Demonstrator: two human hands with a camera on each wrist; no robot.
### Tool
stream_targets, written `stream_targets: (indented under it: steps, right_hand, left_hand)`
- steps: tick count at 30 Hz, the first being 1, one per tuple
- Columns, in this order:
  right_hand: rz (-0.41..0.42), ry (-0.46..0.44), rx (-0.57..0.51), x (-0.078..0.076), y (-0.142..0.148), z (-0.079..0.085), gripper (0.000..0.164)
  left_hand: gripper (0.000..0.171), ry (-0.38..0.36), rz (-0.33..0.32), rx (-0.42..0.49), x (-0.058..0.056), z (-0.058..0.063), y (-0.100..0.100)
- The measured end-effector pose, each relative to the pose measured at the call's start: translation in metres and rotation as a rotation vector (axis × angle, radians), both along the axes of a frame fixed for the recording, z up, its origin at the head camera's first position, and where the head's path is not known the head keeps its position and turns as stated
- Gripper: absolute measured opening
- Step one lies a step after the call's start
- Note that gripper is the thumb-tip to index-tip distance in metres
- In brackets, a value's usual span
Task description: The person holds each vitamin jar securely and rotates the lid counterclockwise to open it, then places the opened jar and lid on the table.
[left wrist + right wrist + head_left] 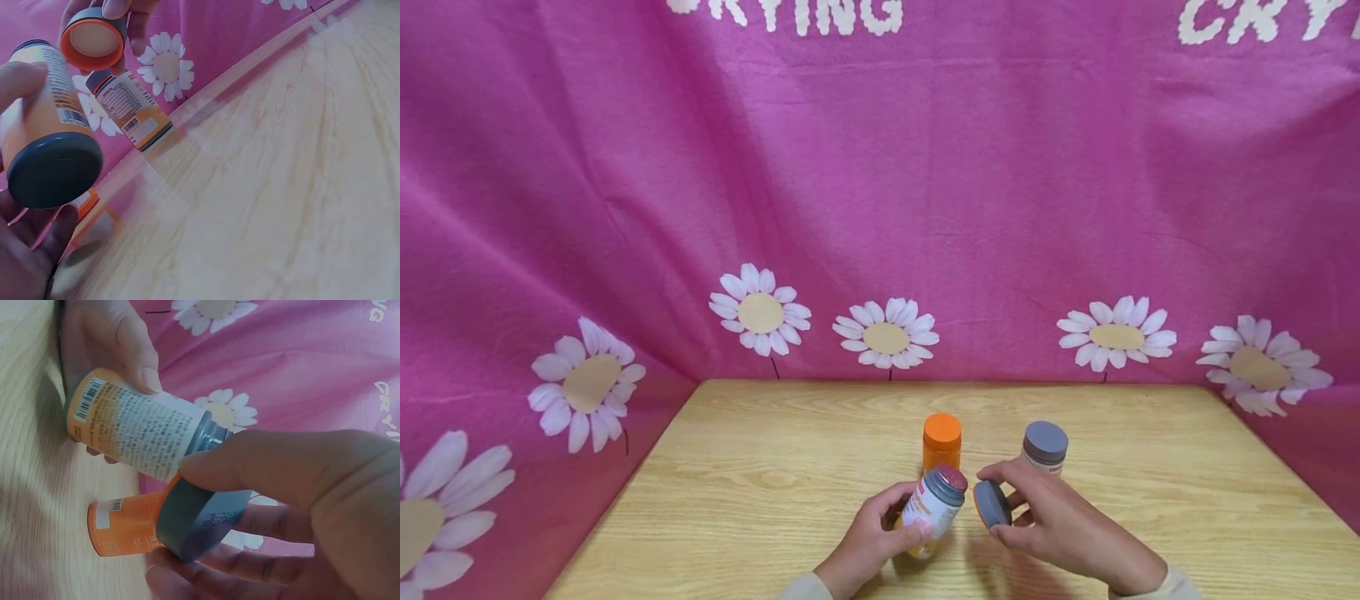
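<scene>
My left hand [880, 527] grips a white-and-orange bottle [931, 510], tilted to the right, its threaded grey neck bare and a dark red top surface showing at the mouth. The bottle's dark base [56, 170] faces the left wrist camera. Just right of the mouth, my right hand [1060, 518] pinches a grey screw cap [992, 503] between thumb and fingers, apart from the neck. In the left wrist view the cap's orange rim and pale inner liner [94, 39] show. Behind the held bottle stands an orange bottle [942, 442] with its orange cap on.
A second white-and-orange bottle with a grey cap [1045, 443] stands behind my right hand, partly hidden by it. The light wooden table [760, 467] ends at a pink cloth [925, 183] with daisies, hanging at the back and sides.
</scene>
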State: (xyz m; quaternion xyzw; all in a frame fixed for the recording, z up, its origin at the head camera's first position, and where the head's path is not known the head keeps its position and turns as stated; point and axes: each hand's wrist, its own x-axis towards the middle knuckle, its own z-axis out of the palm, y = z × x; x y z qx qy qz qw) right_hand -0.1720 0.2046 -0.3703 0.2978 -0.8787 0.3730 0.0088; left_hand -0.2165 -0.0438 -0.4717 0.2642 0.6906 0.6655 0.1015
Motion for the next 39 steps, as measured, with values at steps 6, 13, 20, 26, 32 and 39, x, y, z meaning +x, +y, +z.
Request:
stream_targets:
  steps: [6, 13, 20, 26, 32, 39]
  right_hand:
    - [-0.006, -0.003, 0.004, 0.000, 0.000, 0.000, 0.045]
    - [-0.026, 0.042, 0.052, -0.001, -0.001, -0.001, 0.042]
    - [-0.009, 0.018, 0.037, -0.001, -0.001, -0.001, 0.041]
    - [-0.002, -0.018, 0.063, -0.002, 0.000, -0.002, 0.045]
    - [0.030, -0.027, 0.100, -0.005, 0.002, -0.003, 0.044]
    - [-0.016, -0.049, 0.162, -0.005, 0.010, -0.005, 0.042]
  left_hand:
    - [0.038, -0.034, 0.096, 0.071, -0.001, 0.003, -0.001]
    - [0.042, -0.058, 0.256, 0.121, -0.003, 0.008, -0.003]
    - [0.047, -0.060, 0.378, 0.142, -0.010, 0.010, -0.008]
    - [0.049, -0.033, 0.448, 0.129, -0.018, 0.010, -0.017]
    - [0.050, -0.026, 0.499, 0.103, -0.021, 0.017, -0.023]
    - [0.050, 0.007, 0.549, 0.064, -0.020, 0.028, -0.026]
